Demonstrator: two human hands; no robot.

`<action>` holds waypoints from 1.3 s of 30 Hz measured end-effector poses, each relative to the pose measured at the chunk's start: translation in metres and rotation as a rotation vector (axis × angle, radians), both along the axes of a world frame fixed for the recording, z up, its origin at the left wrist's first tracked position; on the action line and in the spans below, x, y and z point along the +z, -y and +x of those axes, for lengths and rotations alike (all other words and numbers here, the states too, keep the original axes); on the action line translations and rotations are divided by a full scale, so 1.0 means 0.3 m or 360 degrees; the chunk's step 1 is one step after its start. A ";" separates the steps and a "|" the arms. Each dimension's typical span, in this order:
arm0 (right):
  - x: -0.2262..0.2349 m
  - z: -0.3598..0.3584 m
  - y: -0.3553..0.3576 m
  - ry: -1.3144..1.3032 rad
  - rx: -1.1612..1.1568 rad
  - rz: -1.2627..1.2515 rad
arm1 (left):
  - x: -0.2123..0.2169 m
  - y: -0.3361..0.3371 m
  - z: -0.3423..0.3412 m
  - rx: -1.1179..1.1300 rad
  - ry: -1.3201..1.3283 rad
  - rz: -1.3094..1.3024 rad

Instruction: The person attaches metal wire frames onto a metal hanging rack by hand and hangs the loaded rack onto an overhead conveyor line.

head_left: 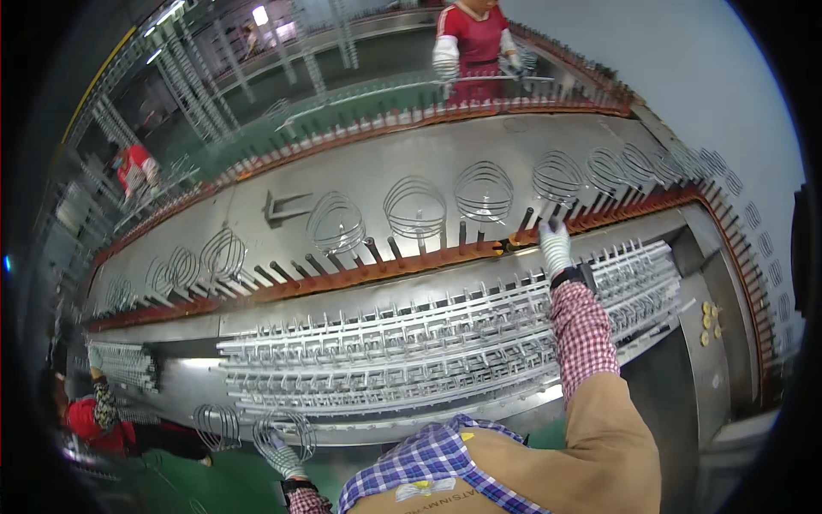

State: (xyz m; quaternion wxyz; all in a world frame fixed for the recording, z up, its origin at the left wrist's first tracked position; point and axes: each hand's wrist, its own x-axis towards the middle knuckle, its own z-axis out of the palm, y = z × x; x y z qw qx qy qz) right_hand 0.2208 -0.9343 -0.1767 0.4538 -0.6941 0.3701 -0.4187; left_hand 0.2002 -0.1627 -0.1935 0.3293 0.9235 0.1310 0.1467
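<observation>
My left hand (284, 458), in a pale glove, is low at the left, closed on a bundle of bent metal wire rings (300, 428). Another similar wire bundle (217, 427) hangs just left of it. My right hand (556, 247), also gloved, reaches forward to the row of dark upright pegs (527, 218) along an orange-brown rail (394, 265). Its fingers are drawn together beside a peg, below a stack of wire rings (558, 177); what they grip, if anything, is too small to make out.
Several layers of silvery racks with hooks (385, 351) lie between me and the rail. More wire ring stacks (415, 206) stand along the pegs. A metal bracket (287, 208) rests on the steel table (548, 137). Co-workers in red (475, 43) stand across, and one (94, 424) is at lower left.
</observation>
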 end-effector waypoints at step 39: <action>0.008 -0.374 -1.567 -0.1088 0.1331 -0.1163 | -0.050 0.245 -0.006 -0.0965 -0.0309 0.1053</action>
